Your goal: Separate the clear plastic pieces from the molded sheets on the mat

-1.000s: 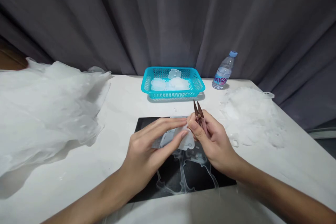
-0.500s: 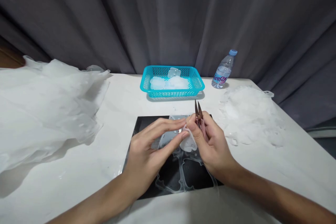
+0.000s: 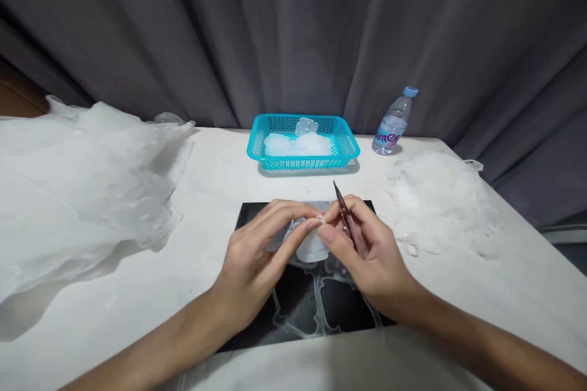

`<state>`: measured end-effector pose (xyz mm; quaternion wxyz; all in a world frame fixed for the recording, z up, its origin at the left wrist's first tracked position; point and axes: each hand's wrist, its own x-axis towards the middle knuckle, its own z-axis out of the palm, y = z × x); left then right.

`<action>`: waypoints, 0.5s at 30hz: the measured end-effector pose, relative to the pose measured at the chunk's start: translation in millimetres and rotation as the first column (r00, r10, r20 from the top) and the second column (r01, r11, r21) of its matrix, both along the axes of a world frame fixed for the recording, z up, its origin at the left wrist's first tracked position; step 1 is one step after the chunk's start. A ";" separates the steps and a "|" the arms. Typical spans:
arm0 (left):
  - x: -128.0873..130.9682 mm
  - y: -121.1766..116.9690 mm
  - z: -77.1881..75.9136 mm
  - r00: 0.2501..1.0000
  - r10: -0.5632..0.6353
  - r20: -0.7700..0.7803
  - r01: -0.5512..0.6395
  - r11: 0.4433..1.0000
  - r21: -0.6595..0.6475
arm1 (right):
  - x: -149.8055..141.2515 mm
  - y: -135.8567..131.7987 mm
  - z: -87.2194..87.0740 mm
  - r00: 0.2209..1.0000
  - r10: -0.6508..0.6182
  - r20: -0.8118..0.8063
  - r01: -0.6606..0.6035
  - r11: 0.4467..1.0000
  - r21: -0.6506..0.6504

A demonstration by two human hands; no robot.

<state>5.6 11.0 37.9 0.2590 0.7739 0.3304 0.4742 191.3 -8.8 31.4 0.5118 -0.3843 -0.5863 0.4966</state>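
Observation:
Over a black board (image 3: 343, 305), my left hand (image 3: 252, 263) pinches a small translucent, soft-looking plastic piece (image 3: 312, 249) between thumb and fingers. My right hand (image 3: 376, 250) has a small pair of scissors (image 3: 343, 206) tucked in its palm and fingers, blades pointing up and away. Its thumb and index fingertips meet the same piece close to the left fingertips. Beneath both hands, a translucent sheet (image 3: 317, 302) with cut-out openings lies on the board. My fingers hide part of the piece and of the sheet.
A turquoise basket (image 3: 302, 164) holding several translucent pieces stands at the back, with a water bottle (image 3: 391, 125) to its right. Large translucent sheets (image 3: 87, 195) are heaped on the left. A pile of translucent scraps (image 3: 440, 201) lies on the right. A grey curtain (image 3: 293, 30) hangs behind.
The piece has turned and shifted slightly left between my fingertips. The scissors' blades, seen apart before, now look close together and tilt further left.

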 end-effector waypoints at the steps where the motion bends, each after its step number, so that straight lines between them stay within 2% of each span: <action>1: 0.2 -0.1 0.0 1.000 0.004 -0.003 -0.004 1.000 0.005 | 0.2 -0.2 0.0 1.000 0.013 -0.011 -0.013 1.000 -0.001; 5: 1.2 -2.4 -2.7 1.000 0.013 -0.007 -0.013 1.000 -0.011 | 0.0 0.3 -3.3 0.997 0.038 -0.072 -0.038 0.999 0.004; 9: 3.1 -6.9 -8.5 0.999 -0.020 0.032 0.023 0.997 -0.080 | -1.9 1.2 -6.1 0.996 -0.006 -0.084 0.007 1.000 0.014; 15: 4.9 -5.3 -6.9 0.994 0.051 0.101 -0.040 0.993 -0.113 | -7.5 -6.2 -6.6 0.997 -0.022 -0.068 0.022 1.000 -0.002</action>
